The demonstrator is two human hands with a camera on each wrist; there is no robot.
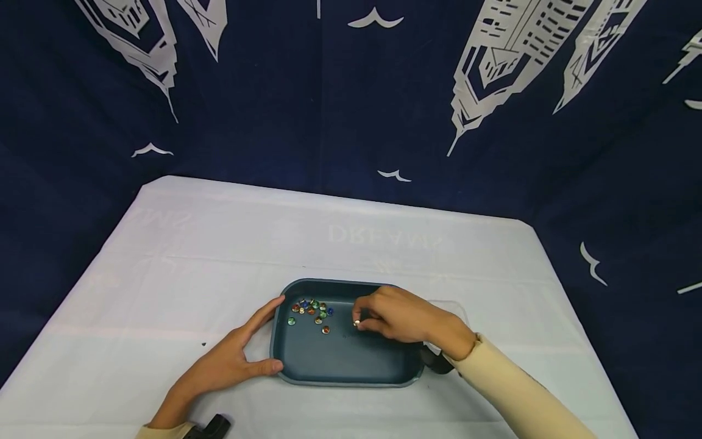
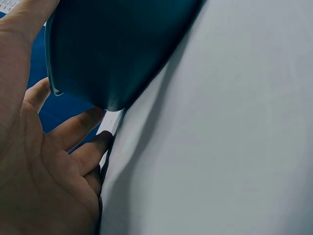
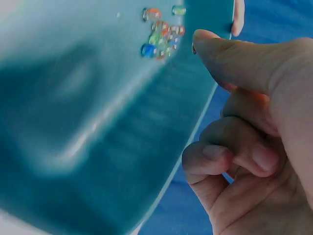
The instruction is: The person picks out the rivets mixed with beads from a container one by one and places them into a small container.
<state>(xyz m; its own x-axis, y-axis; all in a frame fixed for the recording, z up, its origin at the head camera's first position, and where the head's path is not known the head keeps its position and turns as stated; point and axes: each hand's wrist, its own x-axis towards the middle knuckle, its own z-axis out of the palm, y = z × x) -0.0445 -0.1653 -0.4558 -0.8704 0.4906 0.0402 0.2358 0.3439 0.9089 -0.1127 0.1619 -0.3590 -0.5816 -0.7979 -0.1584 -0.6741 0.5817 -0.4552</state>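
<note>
A dark teal tray [image 1: 351, 369] lies on the white-covered table. Several small coloured glass marbles [image 1: 311, 311] are grouped in its far left part, green, blue and orange; they also show in the right wrist view, as a cluster [image 3: 164, 39]. Over the middle of the tray, my right hand [image 1: 397, 314] pinches one small shiny marble [image 1: 356, 323] between thumb and forefinger; its colour is hard to tell. My left hand [image 1: 230, 360] is spread at the tray's left end, thumb and a fingertip touching the rim. The left wrist view shows its fingers [image 2: 76, 128] against the tray's outer wall.
To the right of the tray, partly behind the right forearm, lies a clear plastic container [image 1: 457, 310]. A tiny dark speck [image 1: 204, 344] is on the white cloth at left. Behind the table hangs a navy curtain [image 1: 329, 110] with white prints.
</note>
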